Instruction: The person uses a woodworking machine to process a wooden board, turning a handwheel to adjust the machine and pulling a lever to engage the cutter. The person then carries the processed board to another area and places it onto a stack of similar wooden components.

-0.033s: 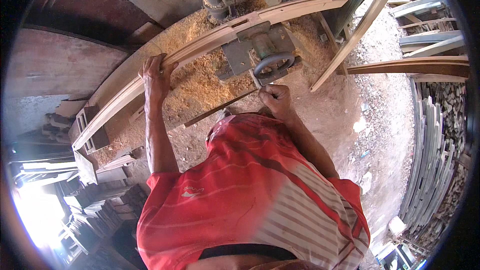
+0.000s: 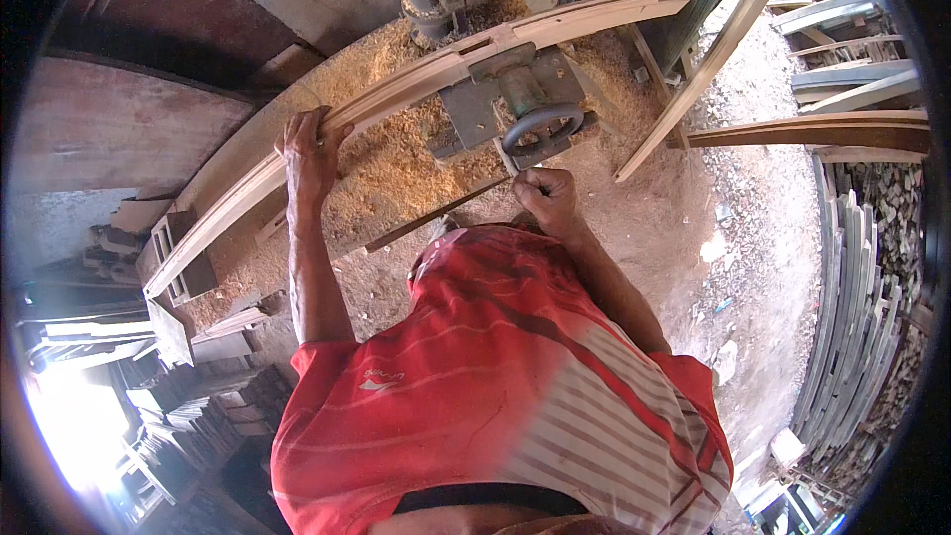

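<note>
A long timber beam [image 2: 396, 91], with grooves and slots cut into it, runs from lower left to upper right across the woodworking machine. My left hand [image 2: 310, 144] is closed over the beam's near side, left of the machine. Under the middle of the beam is a metal clamp [image 2: 515, 77] with a dark handwheel [image 2: 543, 131]. Just below the wheel, my right hand [image 2: 548, 200] is in a fist around the end of a narrow pale lever [image 2: 505, 156]; the grip is partly hidden. Beyond the beam stands the machine's head [image 2: 428, 10].
Sawdust [image 2: 396, 154] covers the ground around the machine. A loose plank [image 2: 708, 59] slants at the right, near a brown beam [image 2: 812, 130]. Stacked grey strips [image 2: 842, 297] line the far right. A wooden box-like support [image 2: 183, 258] sits under the beam's left end.
</note>
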Action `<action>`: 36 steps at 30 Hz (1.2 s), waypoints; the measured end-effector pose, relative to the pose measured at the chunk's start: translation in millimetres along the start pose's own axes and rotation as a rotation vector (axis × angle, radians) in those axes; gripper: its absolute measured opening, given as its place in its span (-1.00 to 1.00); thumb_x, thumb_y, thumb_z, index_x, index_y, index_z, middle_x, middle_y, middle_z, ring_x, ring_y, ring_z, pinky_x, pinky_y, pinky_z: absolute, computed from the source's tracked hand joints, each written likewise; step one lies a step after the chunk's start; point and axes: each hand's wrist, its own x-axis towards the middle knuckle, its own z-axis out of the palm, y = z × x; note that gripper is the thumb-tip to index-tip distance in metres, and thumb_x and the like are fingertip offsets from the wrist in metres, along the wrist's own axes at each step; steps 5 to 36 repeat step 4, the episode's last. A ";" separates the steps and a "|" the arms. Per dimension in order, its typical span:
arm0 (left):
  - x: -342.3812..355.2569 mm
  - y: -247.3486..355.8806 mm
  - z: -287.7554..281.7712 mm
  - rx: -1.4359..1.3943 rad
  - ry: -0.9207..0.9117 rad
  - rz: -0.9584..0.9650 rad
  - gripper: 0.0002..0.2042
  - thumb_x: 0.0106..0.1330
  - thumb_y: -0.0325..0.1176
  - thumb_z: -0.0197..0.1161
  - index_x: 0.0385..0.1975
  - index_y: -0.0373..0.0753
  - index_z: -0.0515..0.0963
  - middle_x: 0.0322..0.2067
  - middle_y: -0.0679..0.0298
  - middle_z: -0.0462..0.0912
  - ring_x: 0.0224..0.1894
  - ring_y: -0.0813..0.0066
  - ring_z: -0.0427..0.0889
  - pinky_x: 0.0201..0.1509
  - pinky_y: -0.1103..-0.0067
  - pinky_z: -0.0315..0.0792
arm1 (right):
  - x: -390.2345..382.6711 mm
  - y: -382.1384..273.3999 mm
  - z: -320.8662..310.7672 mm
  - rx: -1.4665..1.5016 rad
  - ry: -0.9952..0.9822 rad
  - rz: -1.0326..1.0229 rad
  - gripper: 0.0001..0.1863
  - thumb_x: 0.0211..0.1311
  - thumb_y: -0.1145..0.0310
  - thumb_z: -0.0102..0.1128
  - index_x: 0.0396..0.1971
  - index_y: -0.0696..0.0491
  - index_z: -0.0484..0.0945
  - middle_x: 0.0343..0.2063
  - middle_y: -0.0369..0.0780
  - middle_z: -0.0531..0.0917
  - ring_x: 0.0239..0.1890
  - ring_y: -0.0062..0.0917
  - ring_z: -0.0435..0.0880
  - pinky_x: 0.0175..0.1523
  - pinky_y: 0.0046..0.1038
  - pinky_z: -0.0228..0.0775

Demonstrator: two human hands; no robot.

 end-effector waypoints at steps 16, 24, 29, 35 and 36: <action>-0.5 0.5 4.0 -0.004 0.000 0.002 -0.55 0.17 -0.11 0.43 0.00 -0.22 0.61 -0.11 0.13 0.63 0.03 0.14 0.53 0.24 0.23 0.20 | 1.4 -2.1 0.0 0.036 0.014 0.019 -0.72 0.16 0.38 0.23 -0.68 0.10 0.40 -0.74 -0.38 0.33 -0.60 -0.71 0.27 -0.51 -0.43 0.14; -0.5 0.5 4.0 -0.004 0.000 0.002 -0.55 0.17 -0.11 0.43 0.00 -0.22 0.61 -0.11 0.13 0.63 0.03 0.14 0.53 0.24 0.23 0.20 | 1.4 -2.1 0.0 0.036 0.014 0.019 -0.72 0.16 0.38 0.23 -0.68 0.10 0.40 -0.74 -0.38 0.33 -0.60 -0.71 0.27 -0.51 -0.43 0.14; -0.5 0.5 4.0 -0.004 0.000 0.002 -0.55 0.17 -0.11 0.43 0.00 -0.22 0.61 -0.11 0.13 0.63 0.03 0.14 0.53 0.24 0.23 0.20 | 1.4 -2.1 0.0 0.036 0.014 0.019 -0.72 0.16 0.38 0.23 -0.68 0.10 0.40 -0.74 -0.38 0.33 -0.60 -0.71 0.27 -0.51 -0.43 0.14; -0.5 0.5 4.0 -0.004 0.000 0.002 -0.55 0.17 -0.11 0.43 0.00 -0.22 0.61 -0.11 0.13 0.63 0.03 0.14 0.53 0.24 0.23 0.20 | 1.4 -2.1 0.0 0.036 0.014 0.019 -0.72 0.16 0.38 0.23 -0.68 0.10 0.40 -0.74 -0.38 0.33 -0.60 -0.71 0.27 -0.51 -0.43 0.14; -0.5 0.5 4.0 -0.004 0.000 0.002 -0.55 0.17 -0.11 0.43 0.00 -0.22 0.61 -0.11 0.13 0.63 0.03 0.14 0.53 0.24 0.23 0.20 | 1.4 -2.1 0.0 0.036 0.014 0.019 -0.72 0.16 0.38 0.23 -0.68 0.10 0.40 -0.74 -0.38 0.33 -0.60 -0.71 0.27 -0.51 -0.43 0.14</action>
